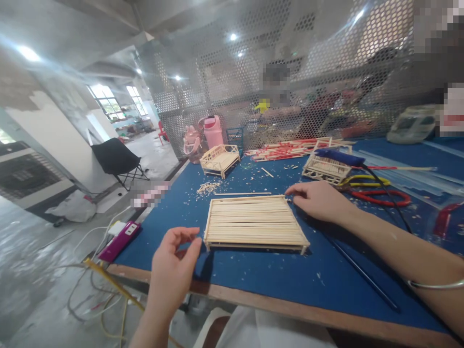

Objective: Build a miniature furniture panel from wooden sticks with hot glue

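A miniature platform (253, 220) made of pale wooden sticks laid side by side stands on short legs on the blue tabletop. My left hand (176, 258) is just off its near left side, thumb and index finger bent towards each other with a small gap and nothing visible between them. At the far right corner is my right hand (315, 200), fingers loosely curled and slightly apart; I cannot tell whether the fingertips touch the corner. A loose thin stick (242, 194) lies along the far side of the platform.
Behind stand a small stick bench (220, 159), stick scraps (208, 188) and red-and-pale sticks (279, 150). On the right are another stick frame (326, 169), a blue-handled corded tool (340, 157), pliers (380, 195) and clear rods (409, 174). A purple power strip (121, 239) sits at the left edge.
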The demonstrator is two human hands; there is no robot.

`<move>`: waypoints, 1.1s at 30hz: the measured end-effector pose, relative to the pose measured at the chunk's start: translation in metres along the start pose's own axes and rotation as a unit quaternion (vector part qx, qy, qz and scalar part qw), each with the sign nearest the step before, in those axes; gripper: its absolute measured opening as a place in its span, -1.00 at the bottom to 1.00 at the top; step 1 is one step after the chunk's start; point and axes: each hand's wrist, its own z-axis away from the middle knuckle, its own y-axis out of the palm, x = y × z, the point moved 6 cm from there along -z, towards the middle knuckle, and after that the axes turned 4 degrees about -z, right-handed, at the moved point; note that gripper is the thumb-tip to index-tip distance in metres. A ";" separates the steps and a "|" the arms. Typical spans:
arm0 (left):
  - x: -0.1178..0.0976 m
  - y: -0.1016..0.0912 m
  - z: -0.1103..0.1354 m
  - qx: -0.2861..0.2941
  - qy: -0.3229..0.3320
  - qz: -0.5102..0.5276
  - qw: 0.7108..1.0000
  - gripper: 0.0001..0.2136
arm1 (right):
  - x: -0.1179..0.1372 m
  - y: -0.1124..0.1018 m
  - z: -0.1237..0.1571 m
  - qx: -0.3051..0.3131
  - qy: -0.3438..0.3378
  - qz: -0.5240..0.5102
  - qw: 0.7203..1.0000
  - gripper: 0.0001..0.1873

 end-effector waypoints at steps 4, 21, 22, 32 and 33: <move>0.007 0.020 0.029 0.052 0.008 0.037 0.998 -0.34 | 0.004 0.007 0.001 0.044 -0.004 -0.009 0.999 -0.66; -0.018 0.024 -0.037 0.139 0.073 -0.076 0.985 -0.33 | -0.002 0.002 0.005 0.223 -0.010 -0.125 0.967 -0.76; -0.020 0.026 -0.044 0.148 0.073 -0.071 0.984 -0.32 | -0.001 0.002 0.005 0.231 -0.014 -0.129 0.964 -0.74; -0.030 0.075 -0.107 0.194 0.062 0.036 0.978 -0.22 | 0.028 0.014 0.024 0.345 -0.078 -0.174 0.919 -0.67; -0.031 0.080 -0.110 0.197 0.063 0.042 0.978 -0.23 | 0.033 0.015 0.026 0.356 -0.085 -0.180 0.913 -0.66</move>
